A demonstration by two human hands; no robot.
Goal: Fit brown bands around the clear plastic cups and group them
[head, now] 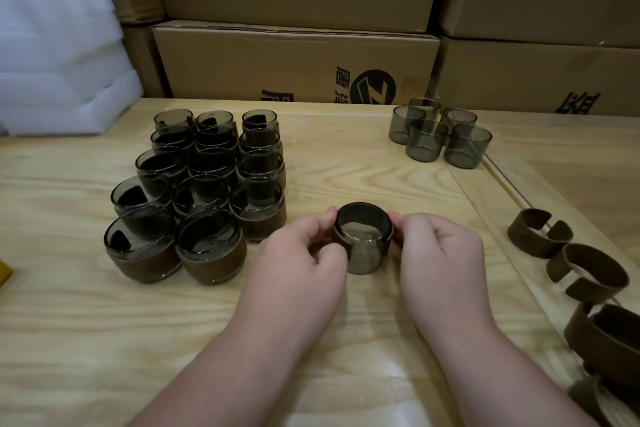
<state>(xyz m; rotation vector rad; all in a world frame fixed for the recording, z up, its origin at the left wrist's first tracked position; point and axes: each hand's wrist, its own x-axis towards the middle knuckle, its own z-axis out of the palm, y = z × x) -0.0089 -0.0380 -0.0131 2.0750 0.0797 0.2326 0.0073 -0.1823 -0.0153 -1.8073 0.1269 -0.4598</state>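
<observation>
A smoky clear cup (363, 255) stands on the wooden table (69, 322) in front of me, with a brown band (341, 243) sitting high around its rim. My left hand (301, 260) pinches the band on the cup's left side. My right hand (440, 253) pinches it on the right side. Left of the hands stands a tight group of several banded cups (211, 246). Several bare cups (440, 135) cluster at the back right. Loose brown bands (540, 236) lie along the right edge.
Stacked cardboard boxes (294, 62) wall off the back of the table. White foam sheets (59, 52) are piled at the back left. A yellow object (4, 274) peeks in at the left edge. A seam runs across the table on the right.
</observation>
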